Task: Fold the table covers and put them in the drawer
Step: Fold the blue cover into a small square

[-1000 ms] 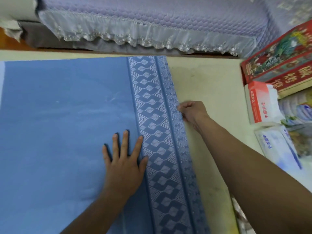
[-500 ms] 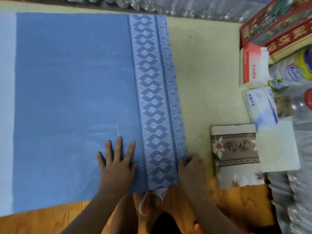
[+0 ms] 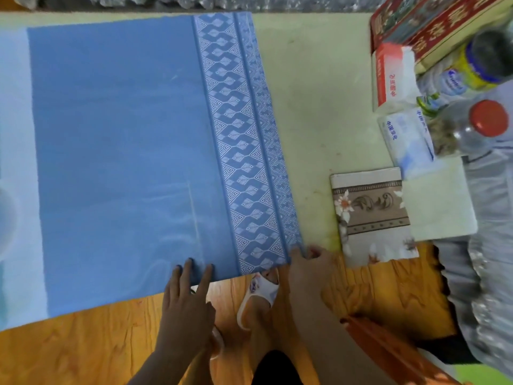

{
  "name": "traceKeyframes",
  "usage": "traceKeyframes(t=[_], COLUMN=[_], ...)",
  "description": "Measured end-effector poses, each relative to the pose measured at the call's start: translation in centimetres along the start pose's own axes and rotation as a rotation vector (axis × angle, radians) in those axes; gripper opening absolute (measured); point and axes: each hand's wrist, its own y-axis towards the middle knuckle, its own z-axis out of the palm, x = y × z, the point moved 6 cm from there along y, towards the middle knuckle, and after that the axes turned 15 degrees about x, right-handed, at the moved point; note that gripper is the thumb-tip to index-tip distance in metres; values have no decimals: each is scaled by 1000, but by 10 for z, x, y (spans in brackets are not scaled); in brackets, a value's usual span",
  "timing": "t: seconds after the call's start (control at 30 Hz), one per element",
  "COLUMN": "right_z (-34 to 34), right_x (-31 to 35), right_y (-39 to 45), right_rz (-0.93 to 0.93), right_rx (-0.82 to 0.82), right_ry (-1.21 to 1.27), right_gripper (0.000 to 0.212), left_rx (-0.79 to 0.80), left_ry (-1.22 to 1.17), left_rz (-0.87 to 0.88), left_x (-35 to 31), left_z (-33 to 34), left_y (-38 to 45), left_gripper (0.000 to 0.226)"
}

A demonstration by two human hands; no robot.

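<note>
A blue table cover (image 3: pixel 122 151) lies flat on the pale table (image 3: pixel 319 112), with a patterned woven border (image 3: pixel 244 151) along its right side. My left hand (image 3: pixel 188 298) lies at the cover's near edge, its straight fingertips pressing on the cloth. My right hand (image 3: pixel 308 268) pinches the cover's near right corner at the table's edge. A second cover (image 3: pixel 372 218), beige with flowers, lies folded to the right of the blue one. No drawer is in view.
Tissue packs (image 3: pixel 394 76), a red patterned box (image 3: pixel 433 26), a red-capped bottle (image 3: pixel 483 120) and a white board (image 3: pixel 441 201) crowd the table's right side. A wooden floor (image 3: pixel 83 345) and my slippered foot (image 3: pixel 261 295) lie below the near edge.
My right hand slid down the cover's right edge from its middle to the near corner. My left hand drew back to the near edge. The view tilted down toward me.
</note>
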Motion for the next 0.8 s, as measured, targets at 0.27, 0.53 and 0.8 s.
traceKeyframes(t=[0.27,0.53,0.8], right_z=[13,15,16], right_x=[3,-2,-12], right_y=[0,15,15], right_rz=[-59,-52,-25], right_rx=[150,159,185], right_ry=[95,55,185], right_gripper=[22,15,5], left_rx=[6,-2,46], left_ry=[82,99,141], left_rz=[38,-64,-73], left_x=[12,29,38], left_z=[-1,-11,-5], left_y=[6,22,35], left_gripper=[89,116,125])
